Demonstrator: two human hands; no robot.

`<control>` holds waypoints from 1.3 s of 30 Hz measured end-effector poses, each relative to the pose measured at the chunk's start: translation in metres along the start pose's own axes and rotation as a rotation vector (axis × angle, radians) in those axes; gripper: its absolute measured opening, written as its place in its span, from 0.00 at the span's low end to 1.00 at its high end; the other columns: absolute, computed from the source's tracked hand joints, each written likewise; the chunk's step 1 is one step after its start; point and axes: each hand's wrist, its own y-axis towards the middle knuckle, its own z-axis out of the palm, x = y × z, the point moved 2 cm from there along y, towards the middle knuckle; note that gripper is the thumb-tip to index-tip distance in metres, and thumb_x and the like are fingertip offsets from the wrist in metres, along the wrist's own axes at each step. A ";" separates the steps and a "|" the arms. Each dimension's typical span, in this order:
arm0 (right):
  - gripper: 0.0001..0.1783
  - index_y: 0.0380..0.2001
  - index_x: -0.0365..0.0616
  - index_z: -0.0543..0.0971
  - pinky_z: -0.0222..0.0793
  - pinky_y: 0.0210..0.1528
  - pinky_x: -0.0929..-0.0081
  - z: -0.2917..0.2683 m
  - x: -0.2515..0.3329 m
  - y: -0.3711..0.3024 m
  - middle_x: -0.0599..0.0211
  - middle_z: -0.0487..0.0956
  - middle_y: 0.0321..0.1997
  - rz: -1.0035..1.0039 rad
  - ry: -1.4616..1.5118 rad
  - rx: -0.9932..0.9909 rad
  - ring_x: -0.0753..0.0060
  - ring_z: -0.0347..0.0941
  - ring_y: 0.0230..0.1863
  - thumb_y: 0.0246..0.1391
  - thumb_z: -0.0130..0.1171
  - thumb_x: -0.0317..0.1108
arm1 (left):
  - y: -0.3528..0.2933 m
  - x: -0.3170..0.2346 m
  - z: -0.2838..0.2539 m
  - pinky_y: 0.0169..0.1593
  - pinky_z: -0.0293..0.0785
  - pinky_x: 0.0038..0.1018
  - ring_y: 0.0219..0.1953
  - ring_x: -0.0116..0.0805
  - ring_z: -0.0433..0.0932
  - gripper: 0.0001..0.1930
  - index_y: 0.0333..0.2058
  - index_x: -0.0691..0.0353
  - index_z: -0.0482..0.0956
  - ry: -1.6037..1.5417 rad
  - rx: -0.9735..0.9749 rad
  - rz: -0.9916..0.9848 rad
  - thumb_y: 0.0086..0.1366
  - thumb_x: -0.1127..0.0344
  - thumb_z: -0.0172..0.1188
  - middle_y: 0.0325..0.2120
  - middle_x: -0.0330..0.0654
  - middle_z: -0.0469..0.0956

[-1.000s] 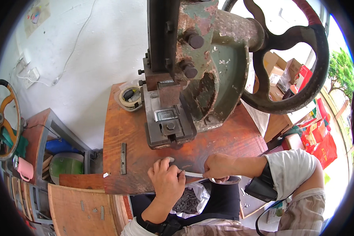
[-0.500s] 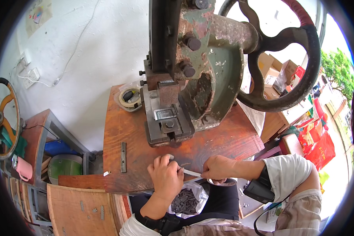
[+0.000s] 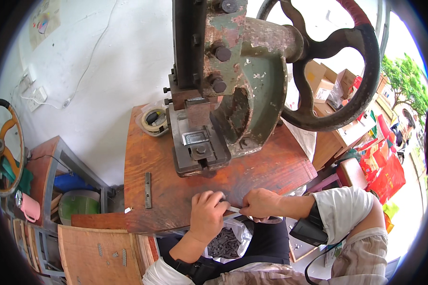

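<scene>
Just past the near edge of the wooden table [image 3: 252,175], my hands are close together. My left hand [image 3: 205,213] is closed, its fingertips pinching one end of a narrow pale strip of tape [image 3: 234,209]; a small dark piece shows at those fingertips, too small to name. My right hand [image 3: 260,203] is closed on the strip's other end and on a roll of tape [image 3: 272,220], which hangs beneath the fingers, mostly hidden. Beyond them stands a worn green hand press [image 3: 264,90], with a small ridged metal plate [image 3: 195,137] on its die [image 3: 202,164].
A flat metal bar [image 3: 148,190] lies at left on the table. Beside the press sits a bowl [image 3: 155,121] with tape rolls. A bag of dark small parts [image 3: 225,244] rests below my hands. The press's big handwheel [image 3: 366,80] overhangs the right. Small metal pieces dot a wooden board [image 3: 95,266].
My left hand has moved right, closer to my right hand, and the visible strip between them is shorter. The roll has tilted to a flatter view. The whole view has shifted slightly.
</scene>
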 end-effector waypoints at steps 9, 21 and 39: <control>0.15 0.29 0.44 0.80 0.73 0.28 0.73 0.000 -0.008 -0.009 0.68 0.79 0.17 -0.102 0.006 -0.105 0.72 0.77 0.20 0.51 0.52 0.44 | 0.015 -0.012 -0.011 0.44 0.60 0.35 0.40 0.37 0.69 0.09 0.31 0.58 0.76 -0.024 0.254 0.111 0.49 0.67 0.62 0.31 0.35 0.72; 0.17 0.37 0.46 0.76 0.72 0.34 0.60 -0.012 -0.019 -0.063 0.56 0.79 0.26 -0.367 -0.121 -0.452 0.50 0.77 0.31 0.50 0.58 0.47 | 0.013 -0.038 -0.015 0.32 0.73 0.30 0.25 0.39 0.77 0.10 0.40 0.65 0.76 -0.696 0.382 -0.348 0.57 0.75 0.56 0.25 0.49 0.79; 0.15 0.36 0.49 0.75 0.71 0.28 0.58 -0.012 -0.026 -0.088 0.57 0.76 0.19 -0.388 -0.225 -0.540 0.50 0.76 0.26 0.48 0.59 0.44 | 0.001 -0.060 -0.011 0.31 0.68 0.18 0.26 0.19 0.69 0.10 0.40 0.69 0.78 -0.989 0.426 -0.735 0.62 0.69 0.58 0.23 0.34 0.77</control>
